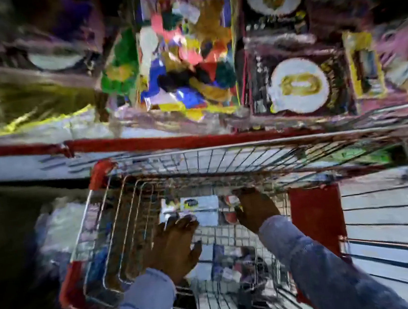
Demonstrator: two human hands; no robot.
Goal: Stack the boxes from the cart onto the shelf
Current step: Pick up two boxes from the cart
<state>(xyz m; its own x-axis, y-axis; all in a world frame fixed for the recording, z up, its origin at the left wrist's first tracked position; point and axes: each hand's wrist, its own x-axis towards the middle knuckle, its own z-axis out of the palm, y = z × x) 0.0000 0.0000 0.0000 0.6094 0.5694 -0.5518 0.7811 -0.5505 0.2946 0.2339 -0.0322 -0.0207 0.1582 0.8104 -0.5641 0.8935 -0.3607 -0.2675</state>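
A wire shopping cart (117, 212) with red corner guards stands in front of a shelf with a red edge (170, 140). Deep in the cart lies a white box (200, 212) with a dark oval logo. Both my hands reach down into the cart. My left hand (176, 246) touches the box's near left edge, fingers spread. My right hand (255, 208) rests at the box's right end, fingers curled over it. The picture is heavily blurred, so how firmly either hand grips is unclear. Further dark boxes (248, 265) lie lower in the cart.
On the shelf stand a bright multicoloured pack (184, 53) and dark boxes with white round labels (297, 85). A red panel (317, 217) hangs on the cart's right side. Dark floor lies at the left (7, 245).
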